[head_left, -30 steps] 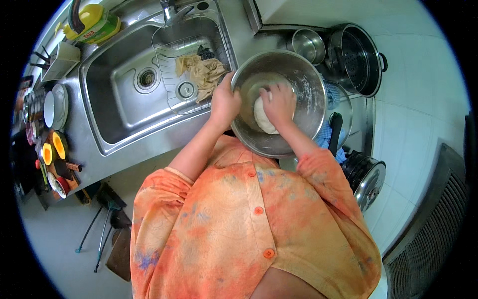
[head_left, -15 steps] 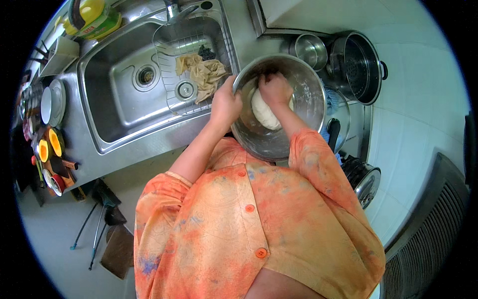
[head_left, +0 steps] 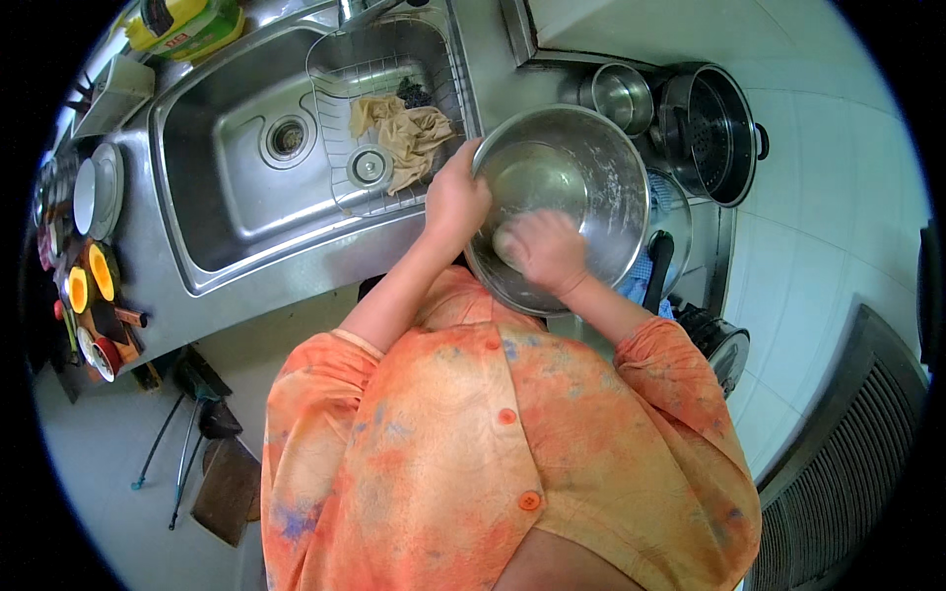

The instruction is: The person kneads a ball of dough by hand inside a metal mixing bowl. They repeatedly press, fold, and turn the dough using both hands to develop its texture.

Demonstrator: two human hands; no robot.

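Note:
My left hand (head_left: 456, 202) grips the left rim of a large steel mixing bowl (head_left: 603, 182). Inside the bowl my right hand (head_left: 547, 243) is curled over a pale lump of dough (head_left: 506, 250), pressed down in the lower left part of the bowl and mostly hiding it. That hand is a little blurred. The bowl's inside wall has white smears. Left of the bowl is a steel sink (head_left: 217, 177) with a wire rack, where a crumpled tan cloth (head_left: 404, 133) lies.
Steel pot (head_left: 617, 94), black steamer pot (head_left: 709, 128), glass lid (head_left: 678, 217) and lidded pot (head_left: 721, 360) on the right. Plates (head_left: 99, 192), cut pumpkin (head_left: 102, 271) and a yellow jug (head_left: 182, 30) on the left. A broom and dustpan (head_left: 219, 419) stand below the counter; tiled wall (head_left: 808, 197) at right.
My right hand has moved lower in the bowl, and the dough with it, now mostly covered. My left hand still holds the rim, slightly higher in the picture.

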